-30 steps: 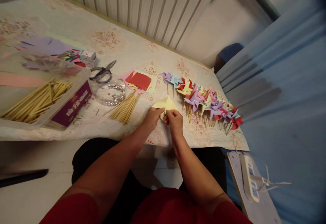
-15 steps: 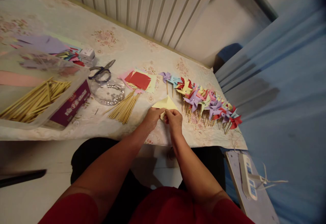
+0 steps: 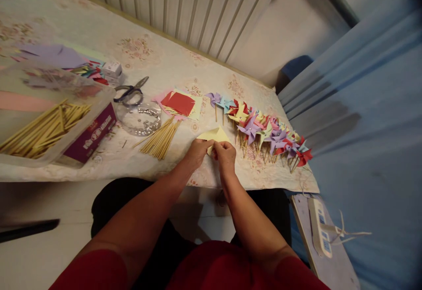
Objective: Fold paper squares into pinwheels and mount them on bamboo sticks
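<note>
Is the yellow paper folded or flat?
Folded. The yellow paper shows a triangular flap with a crease, pinched between the left hand and right hand.

We see a table spread with a pale floral cloth, running from the upper left of the frame toward the centre right. Behind it, along the top of the frame, stands a white ribbed radiator, and beside that, at upper right, a plain light wall. A blue curtain fills the right side. At lower right a power strip lies on a grey ledge. The floor at lower left is pale. Warm light falls across the tabletop.
</note>
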### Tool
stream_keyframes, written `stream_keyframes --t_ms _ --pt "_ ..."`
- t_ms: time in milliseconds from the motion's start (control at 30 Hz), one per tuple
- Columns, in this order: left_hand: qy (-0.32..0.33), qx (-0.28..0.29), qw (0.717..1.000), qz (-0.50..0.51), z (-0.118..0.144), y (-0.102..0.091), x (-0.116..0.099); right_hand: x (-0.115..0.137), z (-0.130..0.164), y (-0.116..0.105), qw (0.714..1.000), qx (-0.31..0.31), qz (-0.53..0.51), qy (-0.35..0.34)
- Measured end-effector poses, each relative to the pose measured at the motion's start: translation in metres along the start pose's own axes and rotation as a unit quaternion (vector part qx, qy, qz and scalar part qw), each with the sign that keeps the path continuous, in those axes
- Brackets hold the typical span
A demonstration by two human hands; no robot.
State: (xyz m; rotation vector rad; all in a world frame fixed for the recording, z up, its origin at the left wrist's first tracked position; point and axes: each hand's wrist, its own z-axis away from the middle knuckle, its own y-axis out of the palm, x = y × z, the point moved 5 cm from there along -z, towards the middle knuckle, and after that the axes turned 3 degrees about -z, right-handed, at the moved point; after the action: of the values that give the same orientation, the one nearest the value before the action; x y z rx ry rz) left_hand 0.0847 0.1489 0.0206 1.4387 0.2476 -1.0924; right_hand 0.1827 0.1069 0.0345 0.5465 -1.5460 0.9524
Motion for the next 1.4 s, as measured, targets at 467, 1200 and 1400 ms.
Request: stream_keyframes --t_ms 467,1200,1400 --pt "0.025 -0.014 0.999 -0.021 -0.003 -0.005 0.005 0.012 0.014 -0.006 1.0 -0.001 -0.005 -0.006" --pt "-0.028 0.129 0.988 -0.086 0.004 0.007 -0.014 0.035 -0.026 -0.026 0.958 0.248 -0.079 0.12" --pt "-0.016 0.123 0.987 -0.104 0.006 0.007 -0.02 0.027 -0.029 -0.024 0.956 0.257 -0.068 0.124"
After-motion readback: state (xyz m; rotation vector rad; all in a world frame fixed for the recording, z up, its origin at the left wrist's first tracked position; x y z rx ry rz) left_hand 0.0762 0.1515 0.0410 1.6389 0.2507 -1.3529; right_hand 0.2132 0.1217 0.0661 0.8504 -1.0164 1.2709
